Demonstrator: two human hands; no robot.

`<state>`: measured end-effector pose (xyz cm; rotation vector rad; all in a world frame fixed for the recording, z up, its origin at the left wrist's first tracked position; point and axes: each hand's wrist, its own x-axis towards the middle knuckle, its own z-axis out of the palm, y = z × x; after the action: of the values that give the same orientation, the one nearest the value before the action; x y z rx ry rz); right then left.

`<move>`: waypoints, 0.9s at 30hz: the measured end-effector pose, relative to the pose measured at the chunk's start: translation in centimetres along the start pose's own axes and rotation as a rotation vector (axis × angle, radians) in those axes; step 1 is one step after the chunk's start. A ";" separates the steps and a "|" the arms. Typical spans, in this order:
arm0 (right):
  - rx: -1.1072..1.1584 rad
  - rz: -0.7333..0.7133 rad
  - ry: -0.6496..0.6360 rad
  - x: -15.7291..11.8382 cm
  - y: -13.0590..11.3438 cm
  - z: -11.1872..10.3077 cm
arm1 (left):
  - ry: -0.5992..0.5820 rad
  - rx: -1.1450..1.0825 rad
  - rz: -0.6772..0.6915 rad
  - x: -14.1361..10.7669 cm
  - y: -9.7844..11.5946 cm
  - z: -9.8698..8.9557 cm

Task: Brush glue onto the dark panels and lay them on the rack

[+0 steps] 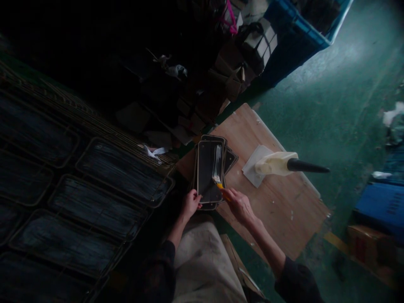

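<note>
My right hand is closed round the yellow handle of a brush, its bristles against the top dark rectangular panel. White streaks run along the panel's right side. At the panel's lower left corner, my left hand pinches the edge. More panels lie under it, some turned at an angle. The stack rests at the left edge of a wooden board. On that board a cream bottle with a long black nozzle lies over a pale square piece.
Rows of dark panels with whitish streaks fill a rack at the left. Blue crate stands at the top right. Boxes and scraps are piled behind the board. A blue box and a cardboard box sit at the right.
</note>
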<state>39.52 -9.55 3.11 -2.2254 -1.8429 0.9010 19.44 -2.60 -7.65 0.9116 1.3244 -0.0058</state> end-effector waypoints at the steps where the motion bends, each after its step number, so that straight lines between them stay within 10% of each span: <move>1: 0.005 0.003 -0.037 -1.2 -0.4 0.3 | 0.001 -0.004 -0.003 0.0 0.0 0.0; 6: 0.161 0.009 -0.178 -3.2 -1.7 -0.2 | -0.004 0.000 0.004 0.0 -0.1 0.0; 11: 0.249 -0.020 -0.195 2.2 -0.5 -2.5 | -0.001 0.027 0.030 -0.1 0.0 0.0; 20: 0.170 -0.080 0.289 12.9 1.3 -5.2 | 0.012 0.062 0.046 -0.2 -0.1 0.0; 27: 0.072 -0.101 0.059 9.8 0.0 -2.5 | 0.006 0.056 0.007 -0.3 0.2 -0.1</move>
<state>41.65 0.22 1.55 -2.0740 -1.8473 0.8606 19.36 -2.53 -7.29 0.9644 1.3319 -0.0357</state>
